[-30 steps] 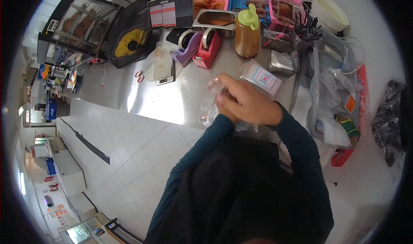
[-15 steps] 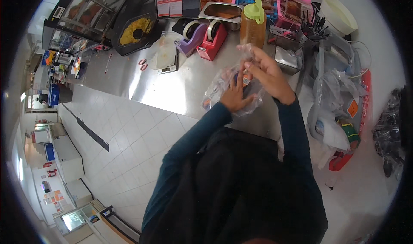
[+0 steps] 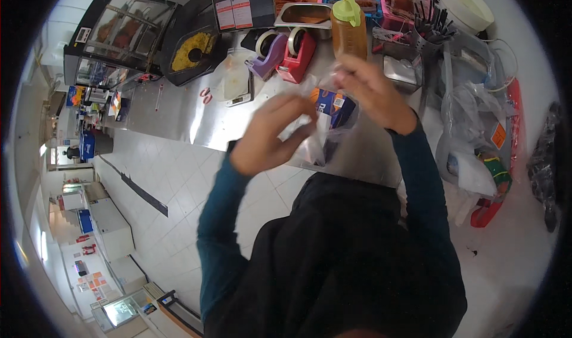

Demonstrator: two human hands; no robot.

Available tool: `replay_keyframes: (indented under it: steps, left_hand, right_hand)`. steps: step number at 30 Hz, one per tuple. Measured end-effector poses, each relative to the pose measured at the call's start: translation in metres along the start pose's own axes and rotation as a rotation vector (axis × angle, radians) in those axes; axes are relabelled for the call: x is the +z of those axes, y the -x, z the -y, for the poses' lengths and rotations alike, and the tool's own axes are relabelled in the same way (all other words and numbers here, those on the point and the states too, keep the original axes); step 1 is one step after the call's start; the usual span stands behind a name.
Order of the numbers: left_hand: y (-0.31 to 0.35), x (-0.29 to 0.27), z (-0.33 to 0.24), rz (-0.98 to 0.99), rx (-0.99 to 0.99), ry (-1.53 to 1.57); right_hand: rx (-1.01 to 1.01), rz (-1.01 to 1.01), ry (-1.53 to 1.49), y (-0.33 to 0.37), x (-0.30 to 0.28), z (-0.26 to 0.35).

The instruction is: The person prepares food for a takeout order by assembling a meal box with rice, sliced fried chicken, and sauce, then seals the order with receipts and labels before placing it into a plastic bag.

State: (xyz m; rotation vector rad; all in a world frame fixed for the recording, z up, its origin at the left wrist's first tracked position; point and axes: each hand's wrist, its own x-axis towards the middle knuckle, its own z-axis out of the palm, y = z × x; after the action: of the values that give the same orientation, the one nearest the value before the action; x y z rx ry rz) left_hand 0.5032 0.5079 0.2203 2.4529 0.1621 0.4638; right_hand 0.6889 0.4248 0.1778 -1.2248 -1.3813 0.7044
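Note:
A clear plastic bag [image 3: 319,140] stands on the steel table around a dark blue and orange box [image 3: 341,112]. At the bag's upper right, my right hand [image 3: 376,93] pinches the plastic between thumb and fingers. My left hand [image 3: 271,134] is raised at the bag's left side, its fingers curled toward the thumb with plastic at the tips; motion blurs the grip a little. Just beyond my right hand stands a squeeze bottle [image 3: 349,37] with a yellow-green lid and brown contents. Red [image 3: 296,61] and purple [image 3: 268,56] tape dispensers sit to its left.
A kitchen scale [image 3: 239,93] and pink-handled scissors [image 3: 205,95] lie farther left on the table. Behind are a tablet [image 3: 245,8], a black pan [image 3: 177,62] of yellow food and a metal tray [image 3: 304,14]. A grey crate [image 3: 444,132] with plastic bags stands right.
My left hand has lifted off the bag and moved left and nearer, its fingers now curled. The bag stands more opened out, and the box shows more. My right hand still pinches the plastic.

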Motion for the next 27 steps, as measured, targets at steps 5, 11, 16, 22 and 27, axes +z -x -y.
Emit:
replay_keyframes:
  steps: [5, 11, 16, 22, 27]
  left_hand:
    - [-0.035, 0.072, 0.047, -0.536, -0.144, 0.468]
    - [-0.013, 0.072, 0.099, -0.195, -0.243, 0.739]
    - [-0.025, 0.071, 0.084, -0.189, -0.117, 0.355]
    - [-0.012, 0.068, 0.095, -0.004, -0.074, -0.174]
    - [0.061, 0.066, 0.144, 0.007, -0.335, 0.150]
  right_hand:
    - [-0.373, -0.194, 0.366, 0.004, 0.007, -0.029]
    - [0.106, -0.226, -0.433, 0.046, 0.026, -0.077]
    - [0.004, -0.275, 0.263, 0.060, 0.073, -0.162]
    - [0.224, -0.189, -0.067, 0.080, 0.086, -0.233]
    - [0.140, -0.308, 0.010, 0.082, 0.094, -0.229]
